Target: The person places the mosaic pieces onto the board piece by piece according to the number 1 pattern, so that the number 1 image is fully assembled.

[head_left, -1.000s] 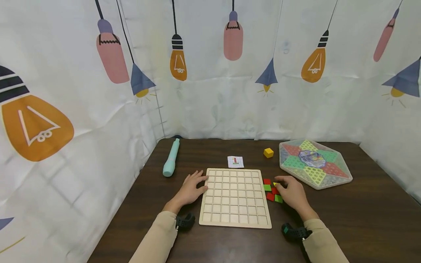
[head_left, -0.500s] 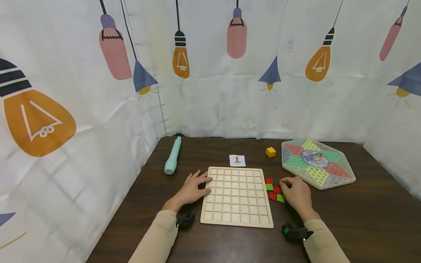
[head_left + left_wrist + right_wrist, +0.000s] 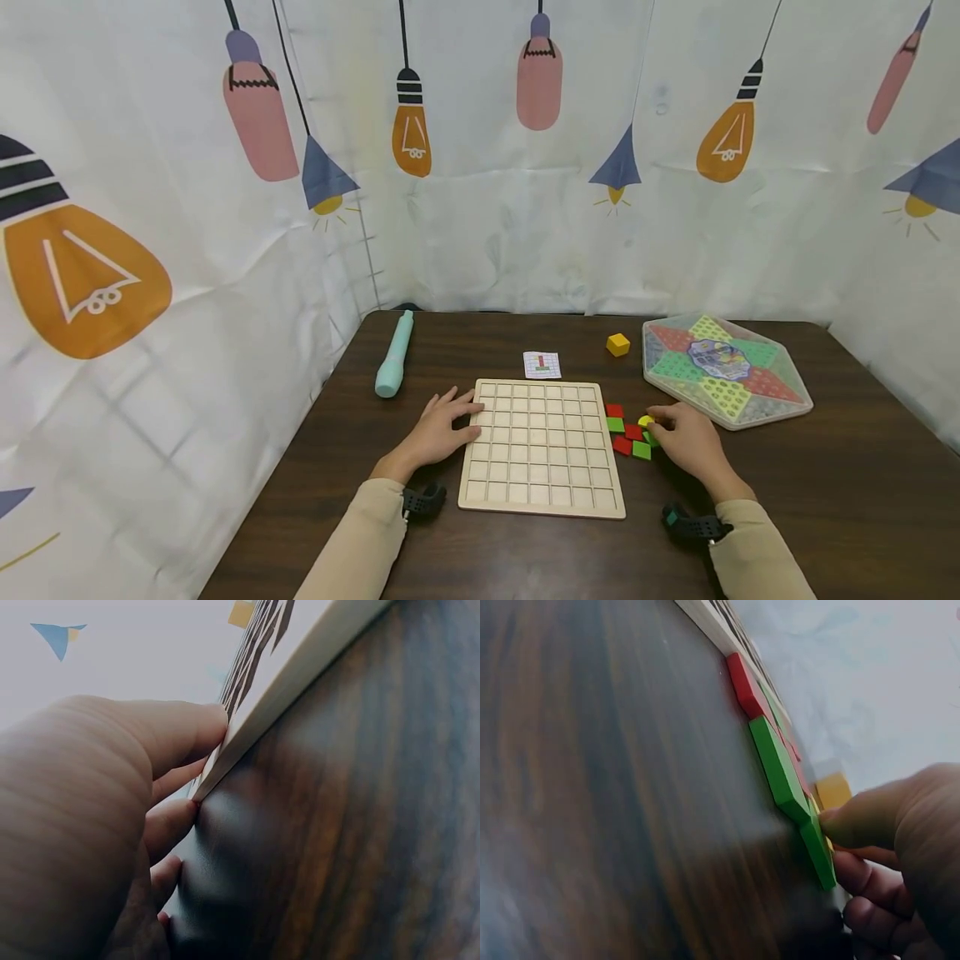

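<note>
A pale wooden grid board lies flat on the dark table. My left hand rests at its left edge, thumb and fingertips touching the rim, as the left wrist view shows too. Beside the board's right edge lies a cluster of flat red tiles and green tiles. There my right hand pinches a small yellow rounded piece between thumb and forefinger. In the right wrist view the thumb tip sits just past a green tile, and the hand hides most of the yellow piece.
Behind the board lies a small grid card with a red and green pattern. A yellow cube stands at the back, left of a hexagonal Chinese checkers box. A mint-green bottle-shaped object lies at the back left.
My right hand has moved right with the yellow piece, away from the board. Another green tile now shows by its fingertips. My left hand stays at the board's edge.
</note>
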Motion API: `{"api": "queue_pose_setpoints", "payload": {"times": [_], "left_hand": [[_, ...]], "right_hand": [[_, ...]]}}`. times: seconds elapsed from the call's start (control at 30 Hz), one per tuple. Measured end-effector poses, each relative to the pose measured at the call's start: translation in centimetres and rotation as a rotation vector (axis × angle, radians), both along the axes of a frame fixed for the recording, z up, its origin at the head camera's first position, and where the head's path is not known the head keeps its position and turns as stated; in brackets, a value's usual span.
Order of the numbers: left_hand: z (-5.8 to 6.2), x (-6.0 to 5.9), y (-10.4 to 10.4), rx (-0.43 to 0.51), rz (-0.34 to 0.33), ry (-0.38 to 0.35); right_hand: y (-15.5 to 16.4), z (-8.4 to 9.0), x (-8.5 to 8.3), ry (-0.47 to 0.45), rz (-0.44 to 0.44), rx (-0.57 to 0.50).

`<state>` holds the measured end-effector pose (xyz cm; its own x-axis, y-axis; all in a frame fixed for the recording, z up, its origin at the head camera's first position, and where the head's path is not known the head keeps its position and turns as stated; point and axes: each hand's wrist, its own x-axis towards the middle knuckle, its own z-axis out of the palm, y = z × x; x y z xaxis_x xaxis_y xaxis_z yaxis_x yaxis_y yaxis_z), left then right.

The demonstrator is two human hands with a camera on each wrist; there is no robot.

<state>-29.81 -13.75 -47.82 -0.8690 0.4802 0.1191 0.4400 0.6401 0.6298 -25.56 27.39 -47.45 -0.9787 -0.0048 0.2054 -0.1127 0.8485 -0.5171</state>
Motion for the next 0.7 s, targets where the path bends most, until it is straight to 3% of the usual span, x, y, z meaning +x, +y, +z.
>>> {"api": "queue_pose_setpoints", "payload": {"times": [0.2,0.47,0.7], "left_hand": [[0.0,-0.1,0.1,0.004,0.005,0.000],[-0.2,-0.1,0.2,0.017,0.010,0.009],[0.0,0.0,0.0,0.021,0.018,-0.010]], "right_hand": [[-0.3,-0.2,-0.1,0.020,-0.053,0.009],[-1.0,0.3,0.0,-0.040,-0.132,-0.011],[-0.9,0.3,-0.3,-0.042,-0.108,0.016]]}}
